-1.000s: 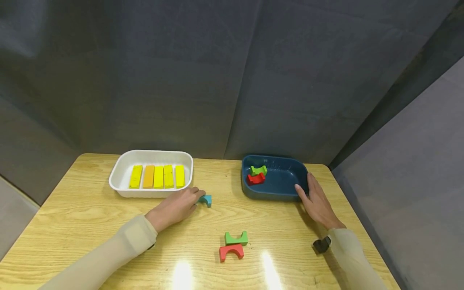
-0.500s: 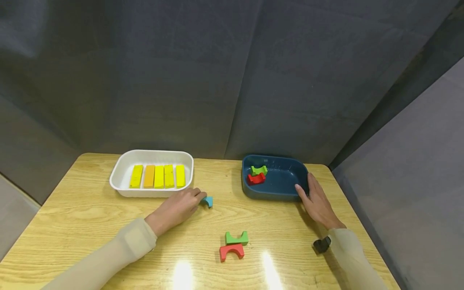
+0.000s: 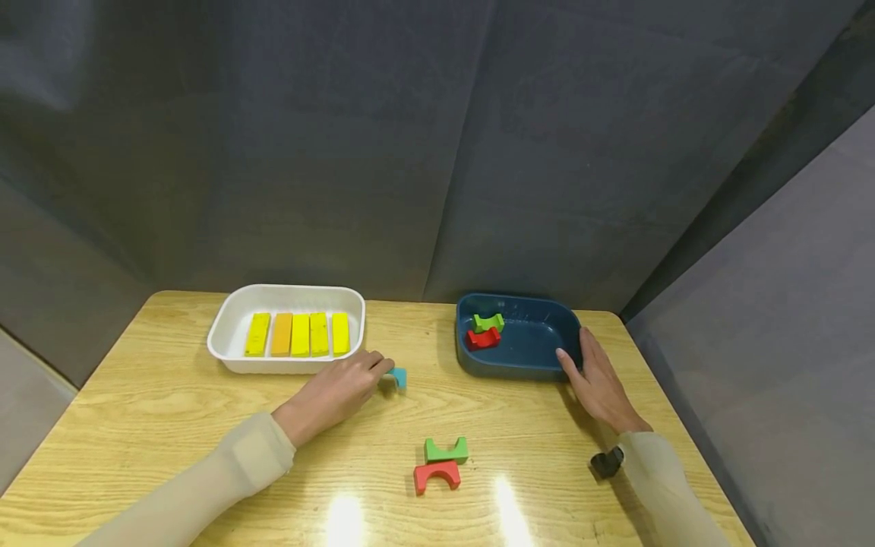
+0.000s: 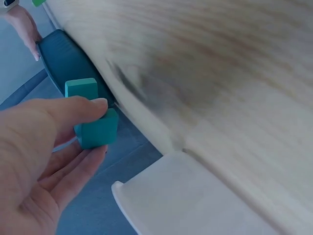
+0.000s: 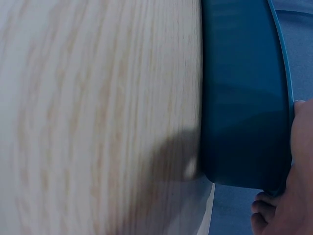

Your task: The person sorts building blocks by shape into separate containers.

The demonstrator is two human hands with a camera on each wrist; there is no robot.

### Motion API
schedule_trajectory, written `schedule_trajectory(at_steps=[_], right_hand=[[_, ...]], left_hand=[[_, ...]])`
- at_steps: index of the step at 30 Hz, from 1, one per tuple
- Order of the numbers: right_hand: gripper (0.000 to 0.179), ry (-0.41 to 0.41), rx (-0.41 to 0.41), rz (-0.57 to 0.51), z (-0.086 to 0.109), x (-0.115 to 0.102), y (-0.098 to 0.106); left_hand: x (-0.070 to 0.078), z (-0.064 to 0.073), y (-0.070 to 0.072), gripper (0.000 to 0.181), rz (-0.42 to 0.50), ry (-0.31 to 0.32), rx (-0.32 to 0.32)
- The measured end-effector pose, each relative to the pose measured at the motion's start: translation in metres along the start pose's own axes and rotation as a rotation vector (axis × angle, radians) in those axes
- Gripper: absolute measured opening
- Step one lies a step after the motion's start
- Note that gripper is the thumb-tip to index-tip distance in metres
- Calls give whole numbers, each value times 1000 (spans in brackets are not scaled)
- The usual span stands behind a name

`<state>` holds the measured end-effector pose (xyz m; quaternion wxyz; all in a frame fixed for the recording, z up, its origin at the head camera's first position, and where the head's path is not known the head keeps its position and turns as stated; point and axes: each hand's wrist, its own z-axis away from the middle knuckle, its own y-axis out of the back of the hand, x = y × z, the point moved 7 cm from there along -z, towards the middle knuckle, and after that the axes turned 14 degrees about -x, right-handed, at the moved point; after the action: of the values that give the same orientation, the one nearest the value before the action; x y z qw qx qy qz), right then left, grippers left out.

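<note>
My left hand [image 3: 338, 395] pinches a blue arch block [image 3: 399, 377] between thumb and fingers, just right of the white tray's front corner. In the left wrist view the same arch block [image 4: 98, 128] shows its notch by the thumb, held off the table. My right hand [image 3: 601, 387] holds the near right corner of the dark blue tray [image 3: 522, 372], thumb at the front rim and fingers along the right side. Inside that tray, at its left, lie a green arch block [image 3: 488, 323] and a red arch block [image 3: 483, 338].
At the back left stands the white tray [image 3: 280, 366], holding several yellow blocks [image 3: 299, 335] and an orange block [image 3: 281, 334] in a row. Nearer on the wooden table lie another green arch block [image 3: 446, 450] and another red one [image 3: 436, 475]. Dark curtain [image 3: 342, 152] hangs behind.
My left hand has shifted slightly right, and the blue arch block has moved with it. The right hand and both trays hold their places.
</note>
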<state>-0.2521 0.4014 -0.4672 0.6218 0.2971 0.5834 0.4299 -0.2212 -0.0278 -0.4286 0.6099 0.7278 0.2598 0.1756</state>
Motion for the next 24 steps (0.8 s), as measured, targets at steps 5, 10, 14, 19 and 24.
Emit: schedule_trajectory(at_steps=[5, 10, 14, 19, 24], right_hand=[[90, 4, 3, 3, 0, 0, 1], [90, 8, 1, 3, 0, 0, 1], [90, 7, 3, 1, 0, 1, 0], [89, 10, 14, 4, 1, 1, -1], [90, 10, 13, 4, 0, 1, -1]], left_hand=[[4, -6, 10, 40, 3, -6, 20], [7, -16, 19, 41, 35, -8, 29], [10, -31, 27, 40, 94, -1, 19], [16, -56, 37, 41, 139, -2, 6], [25, -84, 45, 43, 155, -33, -24]])
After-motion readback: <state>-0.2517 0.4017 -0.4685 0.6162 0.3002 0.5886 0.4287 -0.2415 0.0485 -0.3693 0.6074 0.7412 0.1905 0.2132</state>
